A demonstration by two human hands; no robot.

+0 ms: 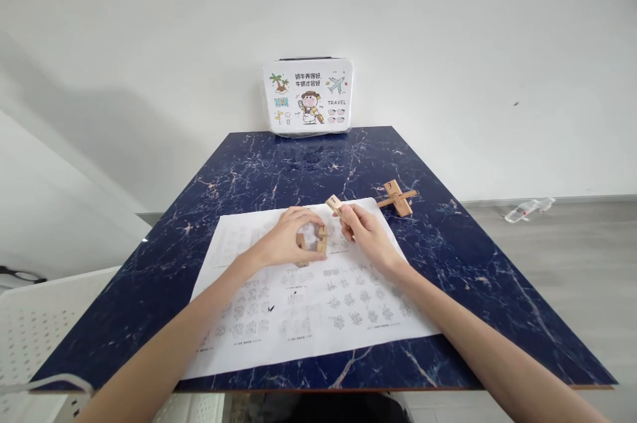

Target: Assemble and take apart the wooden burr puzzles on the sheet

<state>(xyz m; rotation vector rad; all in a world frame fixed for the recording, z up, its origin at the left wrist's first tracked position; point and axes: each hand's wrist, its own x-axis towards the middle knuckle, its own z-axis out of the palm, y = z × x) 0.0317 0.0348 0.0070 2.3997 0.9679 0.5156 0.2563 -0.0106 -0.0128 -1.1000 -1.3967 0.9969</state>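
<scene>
My left hand [291,237] curves its thumb and fingers around a notched wooden puzzle piece [322,239], gripping it by its ends above the paper. Behind that piece, partly inside the curve of the hand, shows another wooden piece [301,242]. My right hand [363,230] pinches a wooden puzzle piece marked 3 [334,202] by its lower end, tilted up and to the left. Both hands are over a white instruction sheet [308,337] printed with rows of small diagrams. Right of the sheet's far corner lies a cross of joined wooden pieces [398,198].
The sheet lies on a dark blue marbled table [308,170]. At the far edge a white cartoon-printed case [309,96] leans against the wall. White perforated furniture [30,323] stands at the left. A clear plastic item [528,210] lies on the floor at right.
</scene>
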